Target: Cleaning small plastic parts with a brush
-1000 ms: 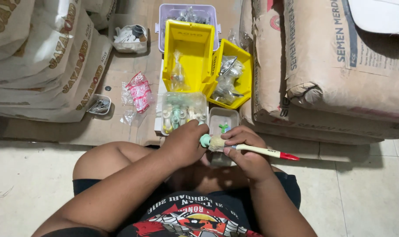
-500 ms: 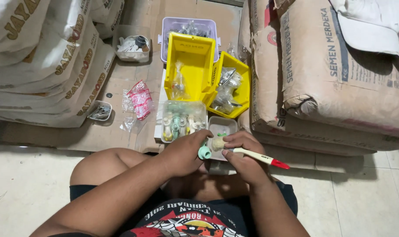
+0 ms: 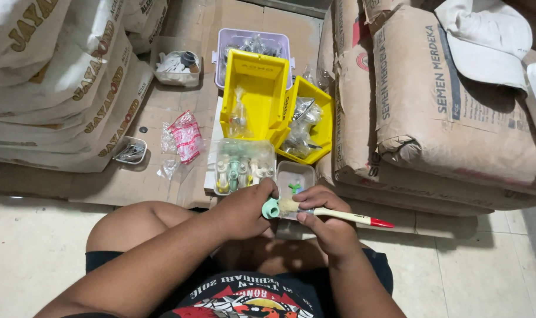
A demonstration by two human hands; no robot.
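The left hand [image 3: 244, 207] is curled tight round a small pale-green fitting [image 3: 271, 208], its open round end facing up and toward the brush. The right hand [image 3: 322, 213] pinches a paintbrush [image 3: 333, 214] just behind the head, fingers closed on the pale handle. The brush lies almost level, long axis running sideways: bristles touch the fitting at the left hand's fingertips, and the red handle tip points away to the right, past the right hand's knuckles.

Just beyond the fingertips sits a small clear tray [image 3: 295, 175] with a green piece inside, and beside it, past the left fingers, a clear tub [image 3: 245, 160] packed with green and cream fittings. Farther out stand two yellow bins [image 3: 257, 88] holding bagged metal parts, then a lilac box [image 3: 253, 42] of more bags.

Off past the left hand, a red-printed packet [image 3: 185, 135] and a little dish of metal bits [image 3: 130, 150] lie on cardboard. Stacked sacks [image 3: 439, 106] wall in the right side, and more sacks [image 3: 56, 88] the left.
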